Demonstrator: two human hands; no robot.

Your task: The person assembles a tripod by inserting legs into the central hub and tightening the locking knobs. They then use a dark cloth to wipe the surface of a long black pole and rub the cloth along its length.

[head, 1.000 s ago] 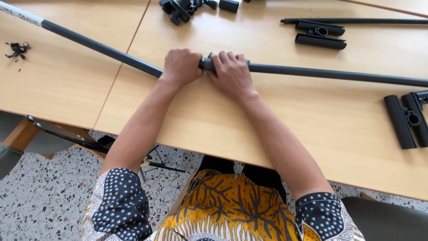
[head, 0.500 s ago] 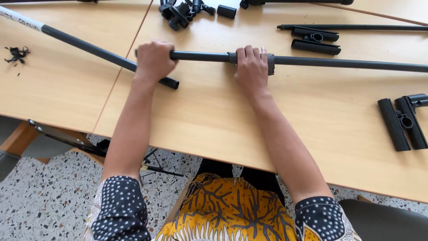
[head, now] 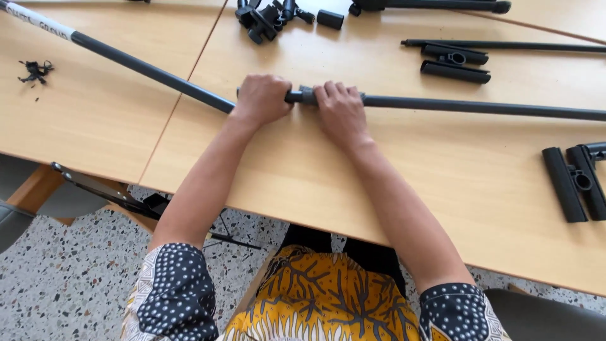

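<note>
Wooden tabletop (head: 442, 177) bears a long black pole (head: 480, 106); left hand (head: 262, 98) and right hand (head: 341, 110) both clamp it beside its collar (head: 307, 95). Skin could pinch there if the sections slide together.

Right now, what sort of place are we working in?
Probably an office or workshop room: light wooden tables pushed together, speckled terrazzo floor, and black poles with clamp parts laid out for assembly.

wooden table (head: 101, 120), clamp parts (head: 268, 16), black scraps (head: 36, 69)
</note>
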